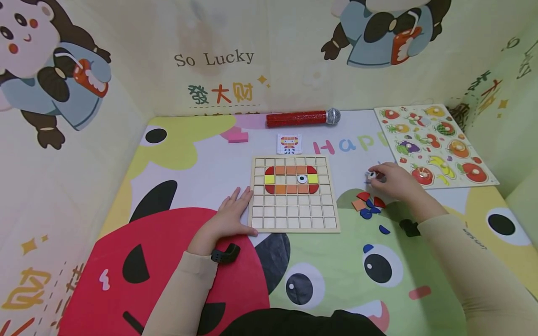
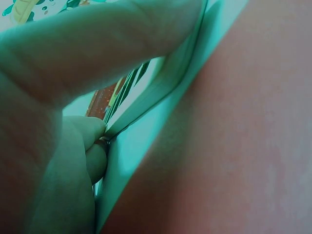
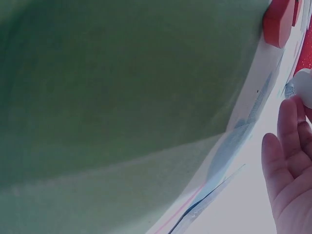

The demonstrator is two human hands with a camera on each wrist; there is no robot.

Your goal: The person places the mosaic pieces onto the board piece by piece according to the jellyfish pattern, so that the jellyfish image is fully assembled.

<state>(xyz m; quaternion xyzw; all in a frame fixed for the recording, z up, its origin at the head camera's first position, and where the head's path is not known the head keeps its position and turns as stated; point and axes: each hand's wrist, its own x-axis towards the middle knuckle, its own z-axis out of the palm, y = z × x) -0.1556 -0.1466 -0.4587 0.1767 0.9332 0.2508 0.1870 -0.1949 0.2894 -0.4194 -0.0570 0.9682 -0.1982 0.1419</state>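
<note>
My left hand [image 1: 229, 212] lies with fingers spread along the left side of a wooden grid board [image 1: 294, 212], its thumb at the near left corner. On the board, red, orange and yellow tiles form a rounded band, with a round eye tile [image 1: 301, 178] inside it. To the right of the board, my right hand [image 1: 394, 179] pinches another round white eye tile [image 1: 371, 175] between thumb and fingertips. That white tile [image 3: 304, 87] also shows at the fingertips in the right wrist view. Below this hand lies a small pile of loose blue, red and orange tiles [image 1: 366, 211].
A small pattern card [image 1: 289, 144] lies behind the board, with a pink block [image 1: 238, 137] to its left. Farther back is a red microphone [image 1: 296, 119]. A fruit puzzle board [image 1: 437, 145] occupies the back right. Single blue half-round tiles [image 1: 384, 229] lie nearer me.
</note>
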